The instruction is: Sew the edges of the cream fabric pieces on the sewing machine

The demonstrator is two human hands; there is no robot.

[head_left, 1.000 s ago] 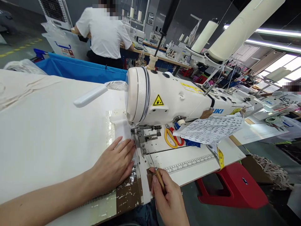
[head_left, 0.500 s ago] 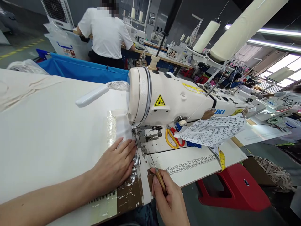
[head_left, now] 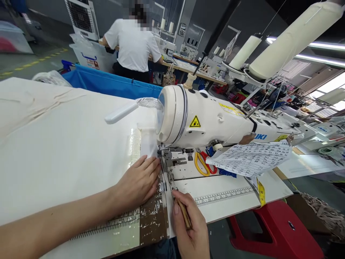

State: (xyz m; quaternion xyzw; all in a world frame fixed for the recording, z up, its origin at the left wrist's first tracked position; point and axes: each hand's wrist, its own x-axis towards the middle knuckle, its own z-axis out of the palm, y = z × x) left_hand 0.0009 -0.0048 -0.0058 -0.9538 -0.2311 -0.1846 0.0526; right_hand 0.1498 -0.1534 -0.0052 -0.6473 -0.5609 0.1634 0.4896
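My left hand (head_left: 141, 180) lies flat, fingers stretched toward the needle area, on white fabric (head_left: 148, 142) at the left of the sewing machine (head_left: 208, 122). In my right hand (head_left: 192, 225) is an awl (head_left: 185, 215) with a wooden handle. Its thin metal shaft points up and left, with the tip close to a small metal guide (head_left: 171, 176) before the presser foot (head_left: 168, 158). A white fabric strip (head_left: 170, 216) runs from there down past the table's front edge, between my hands. My left fingertips partly cover the fabric near the foot.
Yellow-and-red scissors (head_left: 201, 163) lie behind the foot, beside a handwritten paper sheet (head_left: 253, 158). A tape measure (head_left: 261, 192) hangs over the table edge above a red stool (head_left: 280, 230). A blue cloth bin (head_left: 107, 82) stands behind; a co-worker (head_left: 133, 46) sits beyond.
The view has swung, so the machine appears farther right and lower. The awl's tip has moved left relative to the machine, closer to the metal guide. My left hand stays flat on the fabric.
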